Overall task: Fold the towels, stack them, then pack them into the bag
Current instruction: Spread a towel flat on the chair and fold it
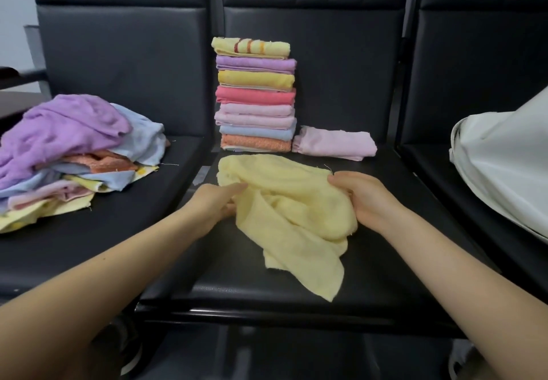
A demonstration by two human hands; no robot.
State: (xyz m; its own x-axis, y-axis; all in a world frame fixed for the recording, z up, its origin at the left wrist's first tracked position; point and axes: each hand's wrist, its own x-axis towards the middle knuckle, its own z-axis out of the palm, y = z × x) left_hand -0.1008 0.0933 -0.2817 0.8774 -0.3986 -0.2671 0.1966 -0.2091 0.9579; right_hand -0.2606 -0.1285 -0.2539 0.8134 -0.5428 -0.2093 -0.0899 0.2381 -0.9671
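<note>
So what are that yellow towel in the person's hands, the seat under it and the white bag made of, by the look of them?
Yellow towel: soft woven cloth, probably cotton, matte; it crumples loosely and has frayed thread ends.
Seat: black leather or imitation, hard to tell which; smooth with a dull sheen and stitched panels.
Bag: white, looks like smooth fabric or a coated synthetic; it holds broad creases, with a slight shine.

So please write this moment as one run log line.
step: folding | both hands grip yellow towel | folded stack behind | unfolded pile left | bag right
</note>
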